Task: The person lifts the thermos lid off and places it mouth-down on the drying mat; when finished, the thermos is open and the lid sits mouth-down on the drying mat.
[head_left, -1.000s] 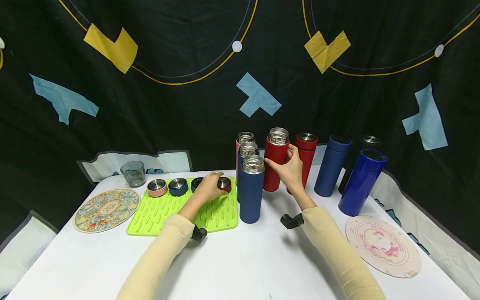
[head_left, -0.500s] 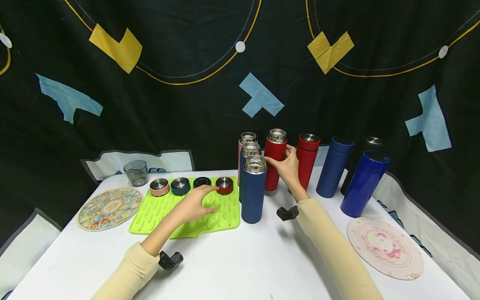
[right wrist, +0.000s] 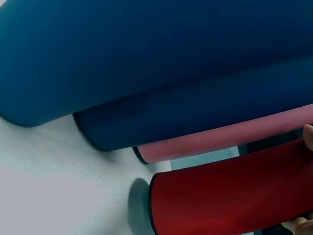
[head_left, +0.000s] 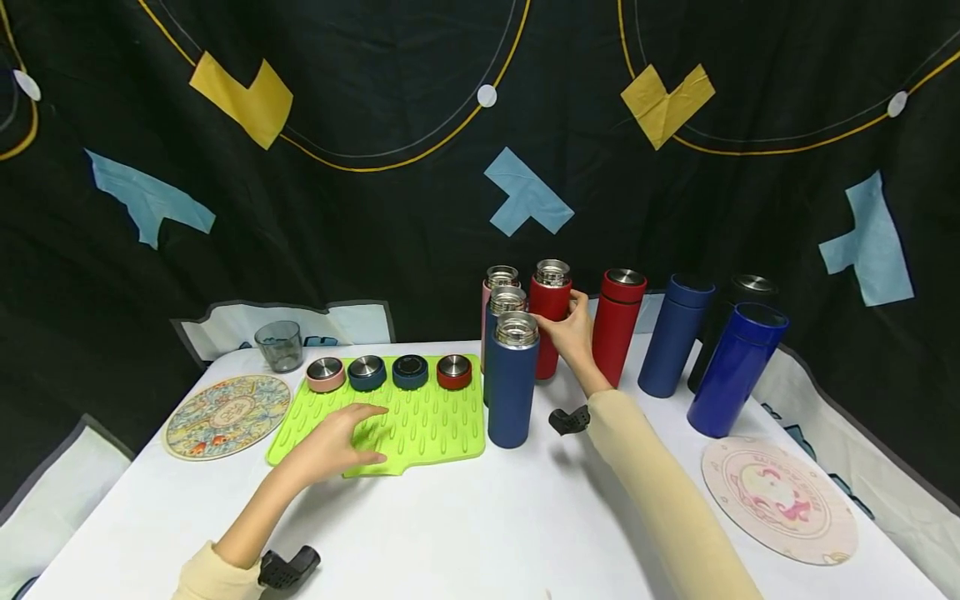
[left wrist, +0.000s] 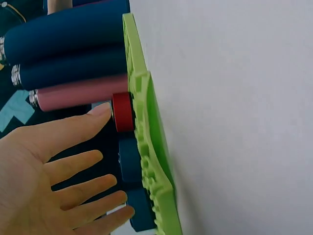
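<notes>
My left hand [head_left: 333,442], thumb and fingers spread, hovers over the front left of the ribbed green mat [head_left: 442,433] and holds nothing. Along the mat's back edge sit a pink lid [head_left: 326,379], a blue lid [head_left: 367,377], a dark blue lid [head_left: 410,377] and a red lid [head_left: 454,377]. In the left wrist view the thumb overlaps the red lid [left wrist: 123,112]. My right hand [head_left: 572,337] grips an upright, lidless red thermos flask [head_left: 549,304] between thumb and fingers. The flask's dark base shows in the right wrist view, near the white table.
Left of the red flask stand lidless pink [head_left: 487,308] and blue flasks [head_left: 512,392]. On its right are capped flasks: red [head_left: 618,325], matte blue [head_left: 675,342], black [head_left: 701,358] and glossy blue [head_left: 731,375]. A glass [head_left: 281,348] and two round mats [head_left: 228,417] flank them.
My left hand has let go of the red lid and drawn back to the left and front. My right hand has shifted the lidless red flask slightly left, widening the gap to the capped red one.
</notes>
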Action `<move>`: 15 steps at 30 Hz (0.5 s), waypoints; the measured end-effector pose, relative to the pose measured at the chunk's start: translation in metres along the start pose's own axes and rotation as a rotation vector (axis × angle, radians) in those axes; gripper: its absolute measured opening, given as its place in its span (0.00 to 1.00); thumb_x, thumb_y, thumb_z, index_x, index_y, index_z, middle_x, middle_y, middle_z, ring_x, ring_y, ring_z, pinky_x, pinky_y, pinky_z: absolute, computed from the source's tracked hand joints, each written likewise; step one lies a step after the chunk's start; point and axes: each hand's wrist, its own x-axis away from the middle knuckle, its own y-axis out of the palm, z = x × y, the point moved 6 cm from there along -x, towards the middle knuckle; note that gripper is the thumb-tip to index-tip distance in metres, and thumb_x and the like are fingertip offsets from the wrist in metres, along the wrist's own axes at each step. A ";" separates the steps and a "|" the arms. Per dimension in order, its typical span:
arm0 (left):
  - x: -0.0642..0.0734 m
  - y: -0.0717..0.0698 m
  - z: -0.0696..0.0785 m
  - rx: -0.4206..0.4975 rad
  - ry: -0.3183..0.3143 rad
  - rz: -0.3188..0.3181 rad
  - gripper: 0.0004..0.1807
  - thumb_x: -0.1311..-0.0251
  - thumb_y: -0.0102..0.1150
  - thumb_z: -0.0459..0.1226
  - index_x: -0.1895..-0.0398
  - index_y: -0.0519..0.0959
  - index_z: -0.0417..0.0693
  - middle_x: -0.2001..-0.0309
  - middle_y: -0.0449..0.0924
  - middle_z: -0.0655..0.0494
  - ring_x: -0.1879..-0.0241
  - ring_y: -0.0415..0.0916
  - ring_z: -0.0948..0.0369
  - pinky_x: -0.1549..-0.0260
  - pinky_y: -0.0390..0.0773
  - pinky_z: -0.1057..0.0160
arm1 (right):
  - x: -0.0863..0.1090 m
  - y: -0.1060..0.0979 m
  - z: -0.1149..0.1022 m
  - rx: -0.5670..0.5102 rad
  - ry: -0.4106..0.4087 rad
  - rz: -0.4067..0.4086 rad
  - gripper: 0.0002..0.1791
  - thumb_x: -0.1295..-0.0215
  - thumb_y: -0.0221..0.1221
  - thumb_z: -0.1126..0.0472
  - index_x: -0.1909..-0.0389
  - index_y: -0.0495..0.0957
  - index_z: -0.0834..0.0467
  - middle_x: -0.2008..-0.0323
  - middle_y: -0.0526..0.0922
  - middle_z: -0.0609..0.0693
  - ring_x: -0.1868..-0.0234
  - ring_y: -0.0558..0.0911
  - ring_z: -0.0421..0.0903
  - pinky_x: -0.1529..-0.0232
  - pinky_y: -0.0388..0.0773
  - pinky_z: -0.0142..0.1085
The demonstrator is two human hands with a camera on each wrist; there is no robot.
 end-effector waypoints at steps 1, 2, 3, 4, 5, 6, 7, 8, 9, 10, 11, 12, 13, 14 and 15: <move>0.002 -0.001 -0.002 0.001 -0.007 -0.004 0.35 0.56 0.76 0.39 0.44 0.75 0.33 0.46 0.76 0.36 0.44 0.71 0.39 0.45 0.71 0.41 | 0.000 0.001 0.001 0.005 0.000 0.002 0.40 0.46 0.71 0.62 0.38 0.57 0.64 0.45 0.77 0.63 0.47 0.78 0.56 0.46 0.76 0.47; 0.003 -0.001 -0.004 0.003 -0.012 -0.007 0.35 0.56 0.76 0.39 0.44 0.75 0.33 0.46 0.76 0.36 0.44 0.71 0.39 0.45 0.70 0.41 | 0.000 0.001 0.001 0.007 0.002 0.007 0.40 0.46 0.71 0.62 0.38 0.57 0.64 0.45 0.77 0.63 0.47 0.78 0.57 0.46 0.76 0.48; 0.004 -0.002 -0.006 0.003 -0.017 -0.011 0.35 0.56 0.76 0.39 0.44 0.75 0.33 0.46 0.76 0.35 0.44 0.71 0.39 0.45 0.70 0.41 | 0.000 0.002 0.002 0.012 0.002 0.012 0.40 0.46 0.71 0.61 0.38 0.57 0.64 0.45 0.77 0.63 0.47 0.78 0.57 0.46 0.76 0.48; 0.004 -0.002 -0.008 0.000 -0.022 -0.015 0.36 0.57 0.76 0.40 0.44 0.75 0.32 0.46 0.76 0.35 0.44 0.71 0.38 0.45 0.70 0.41 | 0.001 0.002 0.002 0.011 0.001 0.017 0.40 0.47 0.71 0.61 0.38 0.58 0.64 0.45 0.77 0.63 0.47 0.78 0.57 0.46 0.75 0.48; 0.005 -0.001 -0.010 0.001 -0.027 -0.020 0.36 0.57 0.77 0.40 0.44 0.75 0.32 0.46 0.76 0.35 0.44 0.71 0.38 0.45 0.70 0.41 | 0.001 0.003 0.002 0.006 -0.001 0.020 0.40 0.47 0.70 0.62 0.38 0.58 0.65 0.45 0.77 0.64 0.47 0.78 0.57 0.46 0.75 0.48; 0.005 -0.001 -0.011 0.002 -0.036 -0.026 0.37 0.58 0.77 0.41 0.44 0.75 0.32 0.46 0.76 0.34 0.44 0.71 0.38 0.45 0.70 0.40 | 0.001 0.004 0.003 -0.002 -0.006 0.022 0.40 0.47 0.70 0.62 0.38 0.58 0.65 0.44 0.77 0.64 0.47 0.78 0.57 0.45 0.75 0.48; 0.005 0.000 -0.013 0.002 -0.044 -0.034 0.37 0.58 0.77 0.41 0.44 0.75 0.32 0.46 0.75 0.34 0.44 0.70 0.38 0.44 0.70 0.40 | 0.002 0.004 0.003 -0.006 -0.011 0.024 0.40 0.47 0.70 0.63 0.38 0.58 0.65 0.44 0.77 0.64 0.47 0.78 0.57 0.45 0.75 0.48; 0.006 0.001 -0.015 0.004 -0.049 -0.044 0.38 0.58 0.77 0.42 0.44 0.75 0.32 0.46 0.75 0.34 0.44 0.70 0.37 0.44 0.69 0.40 | 0.002 0.005 0.004 -0.010 -0.017 0.026 0.40 0.47 0.70 0.63 0.38 0.58 0.65 0.44 0.77 0.64 0.47 0.78 0.57 0.45 0.75 0.48; 0.006 0.002 -0.016 0.005 -0.055 -0.053 0.38 0.58 0.77 0.42 0.44 0.75 0.32 0.46 0.75 0.34 0.44 0.70 0.37 0.44 0.69 0.40 | 0.003 0.006 0.005 -0.016 -0.022 0.028 0.40 0.47 0.70 0.64 0.38 0.58 0.66 0.43 0.76 0.64 0.47 0.78 0.57 0.45 0.75 0.48; 0.006 0.003 -0.017 0.009 -0.062 -0.063 0.39 0.59 0.77 0.43 0.44 0.74 0.31 0.45 0.75 0.34 0.43 0.70 0.37 0.43 0.68 0.40 | 0.003 0.007 0.006 -0.017 -0.029 0.030 0.39 0.47 0.70 0.64 0.39 0.58 0.66 0.43 0.76 0.64 0.47 0.78 0.57 0.45 0.75 0.48; 0.006 0.005 -0.018 0.015 -0.070 -0.073 0.39 0.59 0.77 0.43 0.44 0.74 0.31 0.45 0.75 0.34 0.43 0.69 0.37 0.43 0.68 0.40 | 0.004 0.008 0.008 -0.023 -0.035 0.032 0.39 0.47 0.70 0.64 0.39 0.58 0.67 0.43 0.76 0.64 0.47 0.78 0.57 0.45 0.75 0.47; 0.006 0.006 -0.019 0.018 -0.079 -0.082 0.39 0.59 0.77 0.43 0.43 0.74 0.31 0.45 0.75 0.34 0.43 0.69 0.37 0.42 0.67 0.40 | 0.004 0.009 0.009 -0.024 -0.040 0.035 0.39 0.47 0.70 0.65 0.39 0.58 0.67 0.44 0.76 0.64 0.47 0.78 0.57 0.45 0.75 0.47; 0.006 0.007 -0.020 0.022 -0.085 -0.092 0.40 0.59 0.77 0.43 0.43 0.74 0.31 0.44 0.74 0.34 0.42 0.69 0.37 0.42 0.67 0.40 | 0.005 0.009 0.010 -0.024 -0.043 0.037 0.39 0.47 0.69 0.65 0.39 0.59 0.67 0.44 0.76 0.64 0.48 0.78 0.57 0.46 0.75 0.47; 0.006 0.008 -0.020 0.025 -0.091 -0.100 0.40 0.59 0.77 0.43 0.43 0.74 0.31 0.44 0.74 0.34 0.42 0.68 0.37 0.42 0.67 0.39 | 0.005 0.010 0.010 -0.029 -0.046 0.037 0.38 0.47 0.69 0.65 0.39 0.59 0.67 0.44 0.76 0.64 0.48 0.78 0.57 0.45 0.75 0.47; 0.006 0.008 -0.021 0.028 -0.100 -0.106 0.40 0.59 0.77 0.43 0.43 0.74 0.31 0.44 0.74 0.34 0.42 0.68 0.36 0.42 0.67 0.39 | 0.006 0.011 0.011 -0.034 -0.049 0.033 0.38 0.46 0.69 0.66 0.38 0.58 0.67 0.43 0.76 0.64 0.47 0.78 0.57 0.45 0.75 0.48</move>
